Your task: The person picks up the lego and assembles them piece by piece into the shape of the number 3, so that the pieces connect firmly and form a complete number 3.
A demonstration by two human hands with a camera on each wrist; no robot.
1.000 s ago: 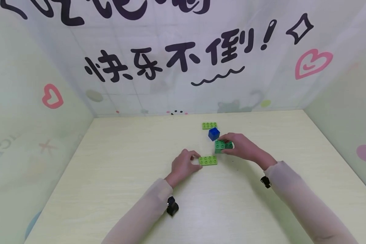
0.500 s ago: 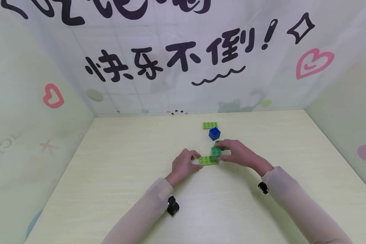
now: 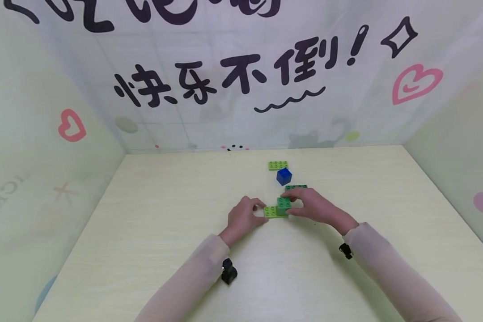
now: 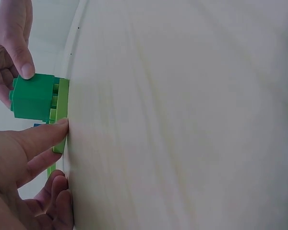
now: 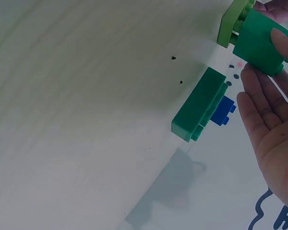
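A flat lime green building block (image 3: pixel 270 212) with studs lies on the table, its left end pinched between thumb and finger of my left hand (image 3: pixel 241 217). My right hand (image 3: pixel 311 205) grips a green square building brick (image 3: pixel 283 205) at the right end of that flat block. In the left wrist view the green brick (image 4: pixel 33 98) sits upright right at the studs of the lime block (image 4: pixel 62 98). The right wrist view shows the right thumb on one face of the brick (image 5: pixel 259 43) and fingertips below it.
Just behind the right hand lies a long dark green brick (image 3: pixel 299 186), partly hidden by that hand. A blue brick (image 3: pixel 283 176) stands farther back, with a second lime green flat block (image 3: pixel 278 166) behind it. Printed cloth walls (image 3: pixel 209 129) border the table (image 3: pixel 165 201).
My right hand has brought the green brick left and toward me from beside the dark green brick, onto the right end of the lime block. The left hand keeps its pinch.
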